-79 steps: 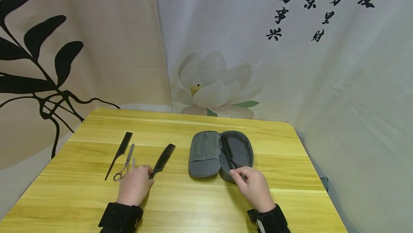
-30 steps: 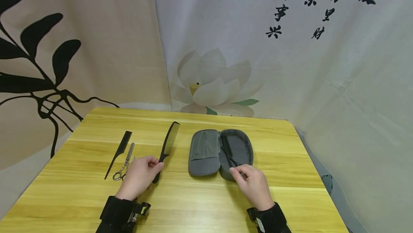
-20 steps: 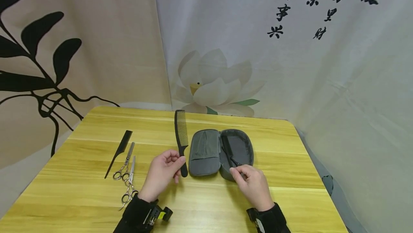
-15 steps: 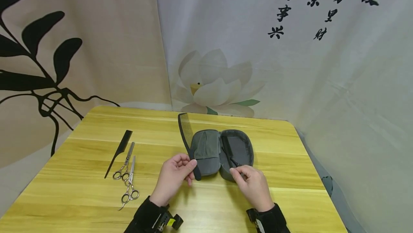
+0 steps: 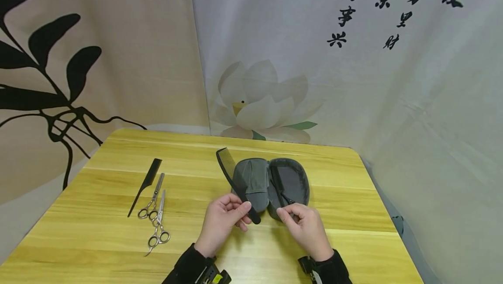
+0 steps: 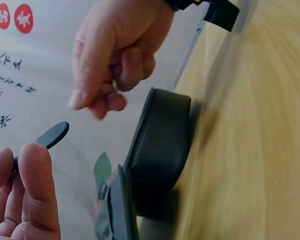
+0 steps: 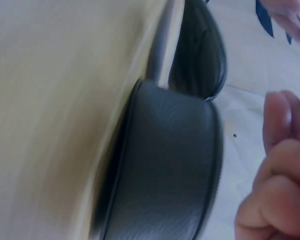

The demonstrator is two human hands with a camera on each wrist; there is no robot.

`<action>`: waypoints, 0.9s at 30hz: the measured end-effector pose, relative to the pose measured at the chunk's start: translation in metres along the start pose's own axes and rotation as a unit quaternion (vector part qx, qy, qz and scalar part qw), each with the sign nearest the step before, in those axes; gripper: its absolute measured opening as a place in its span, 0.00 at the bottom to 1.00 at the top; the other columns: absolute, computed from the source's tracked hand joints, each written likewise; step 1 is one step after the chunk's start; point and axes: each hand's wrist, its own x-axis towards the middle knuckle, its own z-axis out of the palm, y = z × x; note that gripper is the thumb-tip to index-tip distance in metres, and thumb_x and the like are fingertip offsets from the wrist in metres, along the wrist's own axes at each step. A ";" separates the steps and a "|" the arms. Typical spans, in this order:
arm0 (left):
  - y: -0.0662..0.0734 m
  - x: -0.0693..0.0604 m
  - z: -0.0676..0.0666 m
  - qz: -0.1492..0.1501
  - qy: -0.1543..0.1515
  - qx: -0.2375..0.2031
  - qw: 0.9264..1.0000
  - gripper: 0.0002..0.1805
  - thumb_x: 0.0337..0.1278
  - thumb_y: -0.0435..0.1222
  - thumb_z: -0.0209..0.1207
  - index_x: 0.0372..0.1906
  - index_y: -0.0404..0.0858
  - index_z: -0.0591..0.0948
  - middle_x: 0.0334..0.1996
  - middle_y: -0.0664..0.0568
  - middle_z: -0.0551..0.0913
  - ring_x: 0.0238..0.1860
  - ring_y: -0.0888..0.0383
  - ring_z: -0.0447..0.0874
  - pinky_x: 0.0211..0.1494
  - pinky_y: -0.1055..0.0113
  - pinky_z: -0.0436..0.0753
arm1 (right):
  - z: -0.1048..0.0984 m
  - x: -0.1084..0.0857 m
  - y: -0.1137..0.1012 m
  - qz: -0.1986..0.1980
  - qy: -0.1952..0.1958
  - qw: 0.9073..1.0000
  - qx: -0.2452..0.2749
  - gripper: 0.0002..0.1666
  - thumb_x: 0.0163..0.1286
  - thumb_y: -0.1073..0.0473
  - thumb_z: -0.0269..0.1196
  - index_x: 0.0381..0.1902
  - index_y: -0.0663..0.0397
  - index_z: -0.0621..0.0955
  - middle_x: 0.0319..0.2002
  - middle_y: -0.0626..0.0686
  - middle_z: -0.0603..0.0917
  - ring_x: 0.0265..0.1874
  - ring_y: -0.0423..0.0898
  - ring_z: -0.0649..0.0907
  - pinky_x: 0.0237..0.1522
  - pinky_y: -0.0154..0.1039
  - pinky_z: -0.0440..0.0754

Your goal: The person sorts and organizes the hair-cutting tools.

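My left hand (image 5: 222,220) pinches the handle of a black comb (image 5: 228,171), which leans up and leftward across the left half of an open grey case (image 5: 255,202). In the left wrist view, the handle end (image 6: 54,135) sticks out past the left fingers (image 6: 37,175). Inside the case's right half lie a second black comb (image 5: 276,177) and a dark-handled tool (image 5: 288,199). Just over that half's near edge is my right hand (image 5: 308,227), fingers loosely curled with nothing visible in them; the left wrist view shows this right hand (image 6: 115,55) above the case.
On the left of the wooden table (image 5: 98,240) lie a black pointed-handle comb (image 5: 148,179) and two silver pairs of scissors, one (image 5: 156,194) farther back and one (image 5: 159,218) nearer, their handles close together. A printed curtain (image 5: 353,91) hangs behind the table.
The left hand has lifted the comb from beside the scissors and carried it right to the case, tilting its top leftward. The nearer scissors are now uncovered. The right hand has barely moved.
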 end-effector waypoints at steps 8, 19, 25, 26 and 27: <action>-0.008 -0.002 0.006 -0.003 -0.016 -0.001 1.000 0.14 0.65 0.35 0.73 0.39 0.30 0.80 0.27 0.48 0.90 0.24 0.58 0.88 0.25 0.66 0.87 | 0.003 0.000 -0.012 0.003 -0.076 0.993 0.092 0.04 0.73 0.57 0.72 0.37 0.39 0.91 0.23 0.38 0.79 0.20 0.27 0.70 0.21 0.27 0.71; -0.013 -0.004 0.008 -0.008 -0.026 0.005 1.000 0.17 0.64 0.36 0.74 0.40 0.27 0.80 0.31 0.44 0.92 0.25 0.59 0.89 0.24 0.67 0.86 | 0.008 -0.001 -0.016 0.028 -0.124 0.984 0.125 0.03 0.74 0.57 0.71 0.41 0.41 0.91 0.22 0.41 0.80 0.17 0.26 0.67 0.19 0.25 0.69; -0.016 -0.004 0.007 -0.016 -0.038 0.010 0.999 0.18 0.64 0.37 0.74 0.41 0.25 0.80 0.31 0.49 0.92 0.25 0.59 0.89 0.24 0.67 0.87 | 0.011 -0.002 -0.016 0.028 -0.129 0.982 0.136 0.03 0.74 0.57 0.71 0.39 0.43 0.91 0.21 0.43 0.81 0.17 0.25 0.68 0.17 0.27 0.70; -0.016 -0.004 0.007 -0.017 -0.039 0.012 0.999 0.18 0.64 0.37 0.74 0.41 0.26 0.81 0.30 0.50 0.92 0.26 0.59 0.89 0.24 0.67 0.87 | 0.012 -0.002 -0.016 0.028 -0.130 0.982 0.135 0.03 0.74 0.57 0.71 0.38 0.42 0.91 0.21 0.43 0.81 0.17 0.25 0.68 0.17 0.27 0.71; -0.016 -0.004 0.007 -0.018 -0.039 0.012 0.999 0.17 0.64 0.37 0.74 0.41 0.26 0.81 0.30 0.52 0.92 0.26 0.59 0.89 0.24 0.67 0.87 | 0.012 -0.002 -0.015 0.030 -0.132 0.981 0.136 0.03 0.75 0.57 0.71 0.38 0.42 0.91 0.21 0.44 0.81 0.17 0.25 0.69 0.17 0.27 0.71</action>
